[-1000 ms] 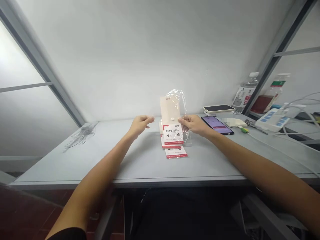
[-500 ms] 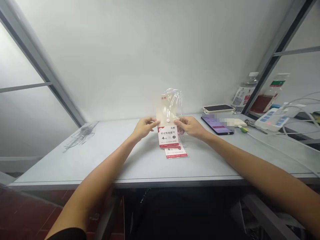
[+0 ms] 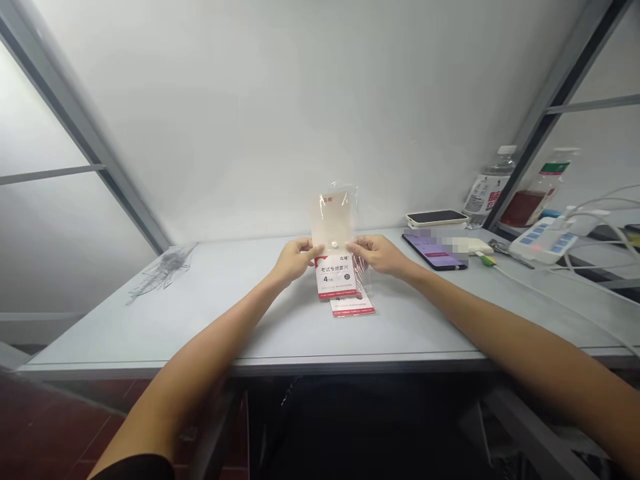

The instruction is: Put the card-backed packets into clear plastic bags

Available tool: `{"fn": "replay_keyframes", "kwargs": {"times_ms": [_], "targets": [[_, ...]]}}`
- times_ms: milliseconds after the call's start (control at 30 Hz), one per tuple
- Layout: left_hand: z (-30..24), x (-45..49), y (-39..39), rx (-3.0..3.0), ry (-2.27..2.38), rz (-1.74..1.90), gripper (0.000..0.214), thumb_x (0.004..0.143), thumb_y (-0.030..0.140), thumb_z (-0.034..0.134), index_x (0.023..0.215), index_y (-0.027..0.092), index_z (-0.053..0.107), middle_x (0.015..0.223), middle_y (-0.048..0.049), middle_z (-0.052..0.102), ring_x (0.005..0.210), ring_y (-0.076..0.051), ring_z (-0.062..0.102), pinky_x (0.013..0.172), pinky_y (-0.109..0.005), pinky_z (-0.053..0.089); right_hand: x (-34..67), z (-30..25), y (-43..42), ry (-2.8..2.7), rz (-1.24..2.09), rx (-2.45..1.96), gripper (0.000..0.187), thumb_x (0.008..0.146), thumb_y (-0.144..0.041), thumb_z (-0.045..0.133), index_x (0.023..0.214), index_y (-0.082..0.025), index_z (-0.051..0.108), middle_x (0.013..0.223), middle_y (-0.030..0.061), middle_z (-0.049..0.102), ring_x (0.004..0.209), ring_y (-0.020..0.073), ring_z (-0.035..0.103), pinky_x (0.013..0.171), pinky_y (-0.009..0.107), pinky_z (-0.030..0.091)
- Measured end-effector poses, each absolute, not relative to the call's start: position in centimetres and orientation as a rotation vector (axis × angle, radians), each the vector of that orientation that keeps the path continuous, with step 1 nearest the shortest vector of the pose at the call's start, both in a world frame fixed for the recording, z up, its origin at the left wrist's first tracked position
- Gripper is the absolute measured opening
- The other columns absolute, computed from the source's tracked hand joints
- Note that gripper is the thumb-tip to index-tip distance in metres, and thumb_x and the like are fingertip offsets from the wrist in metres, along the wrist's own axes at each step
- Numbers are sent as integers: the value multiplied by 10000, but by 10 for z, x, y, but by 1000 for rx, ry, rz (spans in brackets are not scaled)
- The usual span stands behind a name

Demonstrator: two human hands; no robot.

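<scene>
Both my hands hold up a clear plastic snap-button packet point(image 3: 334, 243) above the grey table point(image 3: 280, 327), pinching it at either side just below its white snap button. My left hand point(image 3: 296, 261) grips the packet's left edge, and my right hand point(image 3: 377, 255) grips its right edge. Inside the packet is a cream sleeve with a white and red printed card point(image 3: 336, 276) at its lower part. Directly below, a similar red-edged card point(image 3: 353, 307) lies on the table, partly hidden behind the packet.
To the right lie a phone with a lit purple screen point(image 3: 435, 252), a second phone point(image 3: 437, 218), plastic bottles point(image 3: 487, 187), a white power strip point(image 3: 543, 241) and white cables. Crumpled clear plastic point(image 3: 163, 270) lies at the table's left. A wall stands behind the table.
My hands have closed in towards each other on the packet and lowered it slightly. The packet now hangs flatter and covers more of the cards below it.
</scene>
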State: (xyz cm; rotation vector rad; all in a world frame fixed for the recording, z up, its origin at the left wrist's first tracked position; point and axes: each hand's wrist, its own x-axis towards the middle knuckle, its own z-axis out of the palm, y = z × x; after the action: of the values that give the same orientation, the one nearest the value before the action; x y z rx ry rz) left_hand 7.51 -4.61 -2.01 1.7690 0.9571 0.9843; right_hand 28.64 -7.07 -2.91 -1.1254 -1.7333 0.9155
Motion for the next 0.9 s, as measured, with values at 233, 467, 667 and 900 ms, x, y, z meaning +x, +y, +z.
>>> {"fn": "replay_keyframes", "kwargs": {"times_ms": [233, 467, 667, 900], "targets": [[-24, 77, -45, 1756, 1037, 1047, 318, 718, 448, 595, 699, 134, 541, 713, -19, 575, 618, -102, 521, 608, -265, 436, 284, -26, -73, -1780, 924, -1213, 436, 784, -557, 528, 631, -149, 551, 566, 43, 664, 461, 110, 603, 452, 204, 458], [-24, 79, -45, 1905, 1236, 1071, 277, 763, 411, 528, 650, 160, 504, 721, -28, 586, 657, -129, 531, 629, -276, 421, 281, -28, -69, -1681, 1001, -1225, 400, 791, -505, 562, 632, -138, 575, 545, 57, 665, 434, 115, 604, 415, 197, 429], [-24, 80, -43, 1983, 1307, 1091, 238, 766, 373, 508, 645, 168, 511, 779, -38, 608, 770, -157, 550, 686, -283, 420, 280, -32, -65, -1533, 1089, -1226, 383, 787, -441, 598, 600, -108, 625, 570, 81, 670, 459, 130, 623, 418, 198, 435], [-23, 76, -40, 1867, 1303, 1075, 246, 755, 382, 522, 639, 166, 496, 698, -17, 580, 615, -117, 505, 583, -258, 397, 280, -34, -63, -1540, 1093, -1251, 404, 794, -471, 579, 639, -105, 655, 663, 111, 702, 454, 108, 602, 440, 204, 470]]}}
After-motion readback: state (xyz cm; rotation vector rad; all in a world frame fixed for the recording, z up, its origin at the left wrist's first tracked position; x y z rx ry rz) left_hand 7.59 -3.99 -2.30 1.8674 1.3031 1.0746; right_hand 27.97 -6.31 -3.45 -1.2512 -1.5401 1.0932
